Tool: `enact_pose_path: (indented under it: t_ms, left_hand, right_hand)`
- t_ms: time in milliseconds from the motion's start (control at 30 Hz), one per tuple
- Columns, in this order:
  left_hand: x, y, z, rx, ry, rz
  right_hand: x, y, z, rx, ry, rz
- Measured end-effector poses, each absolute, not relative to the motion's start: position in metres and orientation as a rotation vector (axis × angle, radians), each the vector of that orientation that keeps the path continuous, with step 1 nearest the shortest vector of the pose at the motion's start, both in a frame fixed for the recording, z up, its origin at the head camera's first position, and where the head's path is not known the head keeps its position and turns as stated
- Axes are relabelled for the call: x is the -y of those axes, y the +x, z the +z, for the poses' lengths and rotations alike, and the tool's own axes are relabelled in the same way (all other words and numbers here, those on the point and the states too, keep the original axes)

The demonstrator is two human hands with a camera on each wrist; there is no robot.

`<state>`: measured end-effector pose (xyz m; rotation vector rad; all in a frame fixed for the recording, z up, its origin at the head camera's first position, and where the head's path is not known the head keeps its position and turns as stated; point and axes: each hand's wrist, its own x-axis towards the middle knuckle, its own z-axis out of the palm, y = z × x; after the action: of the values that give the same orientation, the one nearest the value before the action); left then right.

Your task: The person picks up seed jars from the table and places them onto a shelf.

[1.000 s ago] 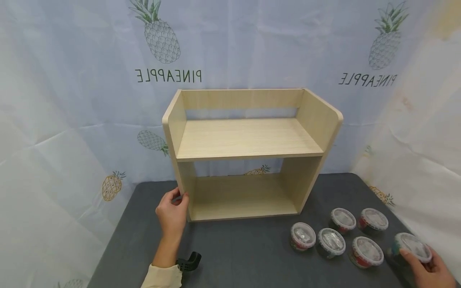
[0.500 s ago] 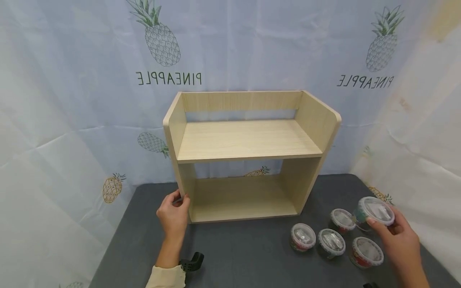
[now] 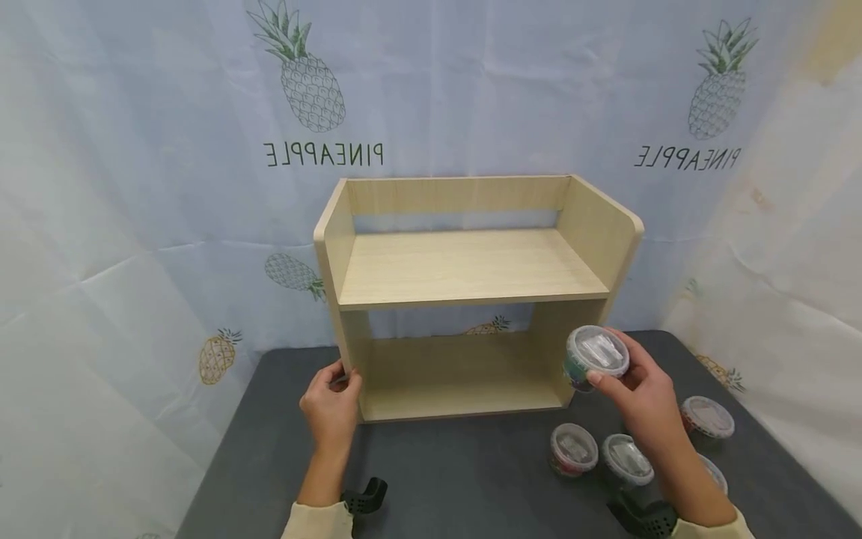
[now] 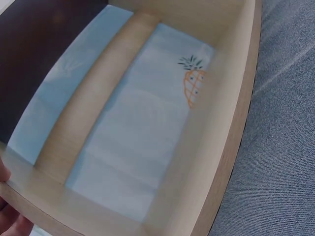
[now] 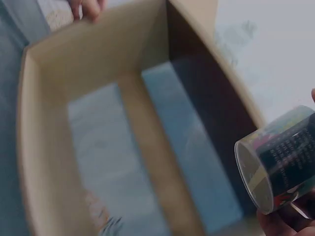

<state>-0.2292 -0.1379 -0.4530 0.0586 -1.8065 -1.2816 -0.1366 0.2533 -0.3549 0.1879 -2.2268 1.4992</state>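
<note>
A light wooden two-tier shelf (image 3: 471,266) stands on the dark table, with bare boards on both tiers. My left hand (image 3: 331,404) pinches the front edge of its left side panel, thumb on the inner face and fingers outside. My right hand (image 3: 643,393) grips a round clear plastic tub (image 3: 598,353) with a lid, raised before the shelf's lower right corner. In the right wrist view the tub (image 5: 283,160) shows a dark printed label and its bottom, and only parts of the fingers appear.
Lidded tubs stand on the table at right: one at the front left (image 3: 574,449), one beside it (image 3: 628,458), one farther right (image 3: 707,417). Another tub (image 3: 715,473) is partly behind my right forearm. A pineapple-print cloth (image 3: 444,97) hangs behind the shelf.
My right hand has carried the tub from the far right, up and left past the other tubs, to the shelf's right side. My left hand keeps its hold on the panel.
</note>
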Motion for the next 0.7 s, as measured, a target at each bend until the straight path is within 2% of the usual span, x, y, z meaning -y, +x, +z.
enact_pose_path:
  t_ms: [333,500,700]
  left_hand:
    - [0.136,-0.228,-0.454,1.797,0.054,-1.271]
    - [0.135,-0.228,-0.454,1.802,0.063,-1.277]
    - [0.135,-0.226,-0.453,1.801,0.051,-1.277]
  right_hand:
    - [-0.216,-0.163,-0.282,2.206,0.344,1.521]
    - [-0.213,-0.192,-0.256,2.28,0.252,1.516]
    - [-0.214,-0.227,-0.243,2.369,0.121,1.517]
